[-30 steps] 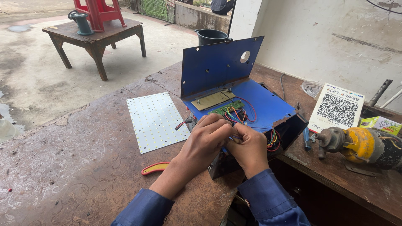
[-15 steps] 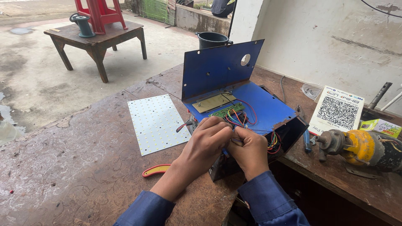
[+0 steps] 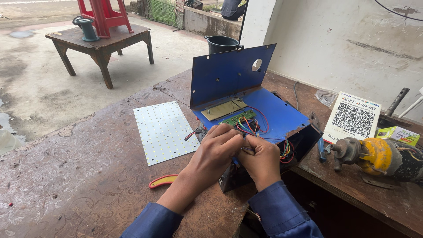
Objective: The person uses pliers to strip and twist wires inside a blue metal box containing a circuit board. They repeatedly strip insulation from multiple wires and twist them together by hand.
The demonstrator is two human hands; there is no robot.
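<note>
Pinching the coloured wires (image 3: pixel 246 128) at the front edge of the open blue metal box (image 3: pixel 282 119), both hands sit pressed together just as they did a second ago; only the fingers have crept slightly, so the wire work looks to be mid-step rather than finished. The left hand (image 3: pixel 216 152) curls over the bundle from above, and the right hand (image 3: pixel 262 161) closes on strands beside it, knuckles touching. Near the left forearm a red-and-yellow handled tool (image 3: pixel 163 180) lies untouched on the table (image 3: pixel 66 176). Beyond it rests the white LED panel (image 3: pixel 164 131), flat and unmoved. Inside the box the green circuit board (image 3: pixel 238 117) lies behind the hands, under the raised lid. To the right stands a yellow power tool (image 3: pixel 383 156).
</note>
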